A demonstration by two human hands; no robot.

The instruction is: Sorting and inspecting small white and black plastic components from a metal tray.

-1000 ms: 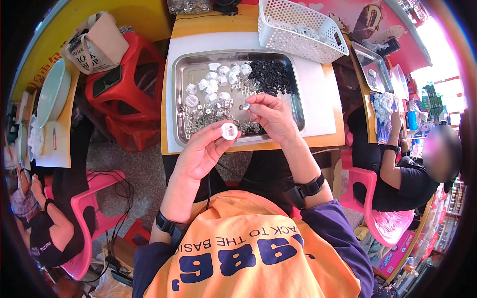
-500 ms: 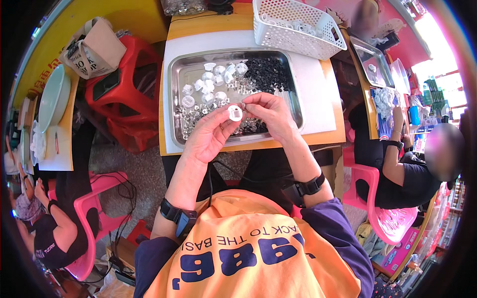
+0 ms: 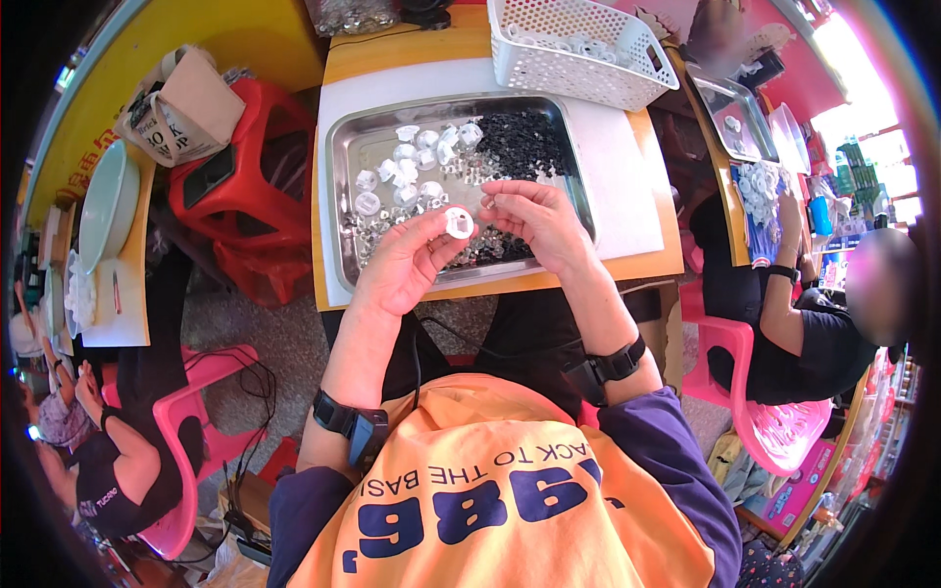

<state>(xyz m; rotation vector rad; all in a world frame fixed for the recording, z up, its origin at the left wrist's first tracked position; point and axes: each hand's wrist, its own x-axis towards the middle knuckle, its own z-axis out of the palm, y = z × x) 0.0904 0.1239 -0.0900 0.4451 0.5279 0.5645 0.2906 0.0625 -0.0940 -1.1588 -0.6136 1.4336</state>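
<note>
My left hand (image 3: 407, 263) pinches a small round white plastic cap (image 3: 458, 223) over the near edge of a steel tray (image 3: 343, 176). My right hand (image 3: 534, 220) is just to the right of it, fingertips pinched on something tiny that I cannot make out. In the tray lie several white caps (image 3: 412, 167), a heap of small black parts (image 3: 520, 142) and clear bits along the front.
A white perforated basket (image 3: 578, 39) stands behind the tray on the white-topped table (image 3: 618, 167). Red stools (image 3: 245, 186) and a cardboard box (image 3: 176, 103) are to the left. A seated person (image 3: 794, 314) works at the right; another person (image 3: 108, 470) sits at lower left.
Both hands have risen a little toward the tray's middle and closed together, the white cap staying in my left fingers and the right fingertips now beside it.
</note>
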